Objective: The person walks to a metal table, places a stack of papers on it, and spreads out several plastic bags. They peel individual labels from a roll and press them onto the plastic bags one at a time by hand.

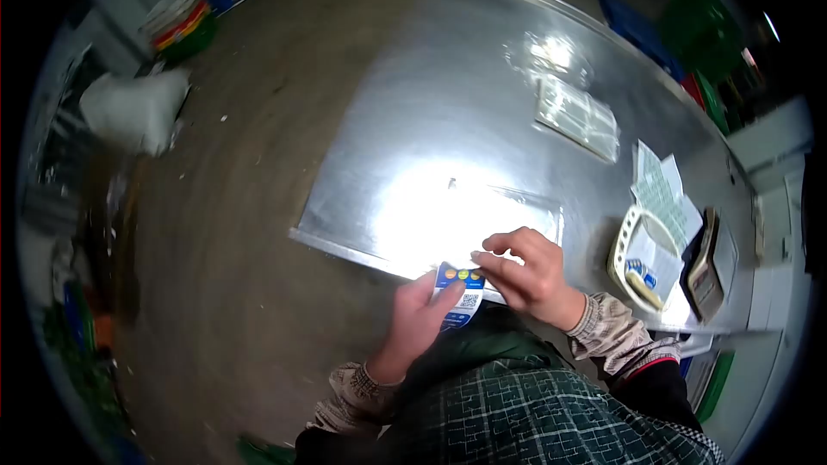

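Observation:
My left hand is closed on a blue printed label, its thumb lying across the front. The label carries a QR code and a row of small round coloured marks along the top. At the label's upper right corner is my right hand, its fingers bent in a pinch. A small pale bit shows at the right fingertips, too small to name. Behind both hands, a flat clear plastic bag or sheet lies on the metal table, partly lost in glare.
A white plastic basket at the right holds papers and a marker-like item. Beside it are printed papers and a brown-black case. Farther back lies a stack of clear bags. A white sack rests on the floor at left.

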### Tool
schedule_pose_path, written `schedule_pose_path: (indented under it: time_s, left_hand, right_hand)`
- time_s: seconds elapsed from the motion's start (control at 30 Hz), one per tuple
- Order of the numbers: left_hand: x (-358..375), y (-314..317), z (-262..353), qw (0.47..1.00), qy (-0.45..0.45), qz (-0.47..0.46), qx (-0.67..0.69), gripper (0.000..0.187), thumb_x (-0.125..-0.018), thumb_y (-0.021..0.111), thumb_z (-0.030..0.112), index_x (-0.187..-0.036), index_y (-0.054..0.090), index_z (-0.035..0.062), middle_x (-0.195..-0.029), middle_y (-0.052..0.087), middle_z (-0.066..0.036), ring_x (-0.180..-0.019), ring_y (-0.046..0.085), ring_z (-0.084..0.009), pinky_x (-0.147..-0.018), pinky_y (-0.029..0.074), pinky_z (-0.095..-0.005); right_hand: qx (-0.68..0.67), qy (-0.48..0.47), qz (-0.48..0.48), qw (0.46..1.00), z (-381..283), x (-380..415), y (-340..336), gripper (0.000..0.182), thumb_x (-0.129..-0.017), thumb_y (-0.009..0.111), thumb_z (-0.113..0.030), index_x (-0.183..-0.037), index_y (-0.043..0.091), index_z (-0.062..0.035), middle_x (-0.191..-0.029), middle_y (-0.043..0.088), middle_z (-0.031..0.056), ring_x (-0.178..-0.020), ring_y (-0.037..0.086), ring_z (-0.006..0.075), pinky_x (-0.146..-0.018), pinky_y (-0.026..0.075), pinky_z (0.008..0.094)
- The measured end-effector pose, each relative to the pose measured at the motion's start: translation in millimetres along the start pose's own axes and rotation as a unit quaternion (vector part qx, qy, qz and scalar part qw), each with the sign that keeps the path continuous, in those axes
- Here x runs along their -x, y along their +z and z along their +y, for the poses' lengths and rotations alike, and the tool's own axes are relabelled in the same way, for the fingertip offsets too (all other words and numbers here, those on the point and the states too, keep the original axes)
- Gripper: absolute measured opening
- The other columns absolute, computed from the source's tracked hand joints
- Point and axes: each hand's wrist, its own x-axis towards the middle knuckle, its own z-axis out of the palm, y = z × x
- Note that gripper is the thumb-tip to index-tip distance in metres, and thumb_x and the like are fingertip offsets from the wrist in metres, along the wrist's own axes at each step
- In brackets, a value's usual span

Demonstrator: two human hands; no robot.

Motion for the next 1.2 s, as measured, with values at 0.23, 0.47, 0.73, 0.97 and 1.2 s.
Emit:
schedule_pose_path:
  time_s: [0.23, 0.47, 0.73, 0.97, 1.2]
  left_hand:
    - [-18.6, 15.6, -9.6, 0.992, -0.106, -0.024, 0.063, 0.031, -0.101, 0.048, 0.024, -0.104, 0.065, -0.0023, -0.093, 0.066, -0.004, -0.085, 0.06, -0.0084, -0.074, 0.047, -0.0248]
    - [-24.8, 27.1, -22.0, 0.983, -0.167, 0.0, 0.073, 0.034, -0.1, 0.046, 0.023, -0.104, 0.065, -0.005, -0.097, 0.066, -0.008, -0.086, 0.062, -0.0127, -0.076, 0.05, -0.0264]
    - [-21.8, 22.3, -35.1, 0.996, -0.079, -0.036, -0.036, 0.027, -0.095, 0.05, 0.018, -0.097, 0.066, -0.0041, -0.088, 0.066, -0.007, -0.077, 0.062, -0.0132, -0.069, 0.049, -0.0272]
    - [-25.0, 20.9, -24.1, 0.982, -0.119, -0.119, -0.084, 0.022, -0.092, 0.051, 0.009, -0.089, 0.067, -0.0044, -0.086, 0.066, -0.008, -0.08, 0.061, -0.0122, -0.068, 0.047, -0.0265]
    - [-29.7, 12.1, -46.6, 0.985, -0.08, -0.004, -0.156, 0.017, -0.088, 0.056, 0.007, -0.073, 0.059, -0.0001, -0.069, 0.059, 0.001, -0.063, 0.052, -0.0066, -0.058, 0.042, -0.0243]
  right_hand:
    - [0.116, 0.016, 0.059, 0.991, 4.5, 43.0, 9.8, 0.038, -0.075, 0.07, -0.013, -0.112, 0.069, -0.0128, -0.104, 0.066, 0.0119, -0.08, 0.063, 0.0221, -0.063, 0.049, 0.031]
    - [0.099, 0.038, 0.047, 0.993, 6.4, 65.2, 11.7, 0.039, -0.075, 0.066, -0.013, -0.114, 0.07, -0.0114, -0.113, 0.063, 0.013, -0.089, 0.06, 0.0207, -0.068, 0.048, 0.0301]
    - [0.1, -0.004, 0.077, 0.992, 8.1, 78.3, 10.4, 0.035, -0.074, 0.069, -0.013, -0.109, 0.071, -0.0132, -0.117, 0.063, 0.0125, -0.091, 0.061, 0.019, -0.067, 0.048, 0.0291]
    - [0.075, -0.054, 0.104, 0.99, -0.2, 83.8, 13.5, 0.03, -0.074, 0.069, -0.011, -0.104, 0.072, -0.0129, -0.115, 0.064, 0.0113, -0.097, 0.063, 0.0212, -0.073, 0.05, 0.0298]
    - [0.02, -0.035, 0.099, 0.994, -16.2, 79.3, 0.2, 0.025, -0.075, 0.07, -0.012, -0.1, 0.073, -0.0121, -0.114, 0.065, 0.0099, -0.098, 0.064, 0.0204, -0.074, 0.051, 0.0297]
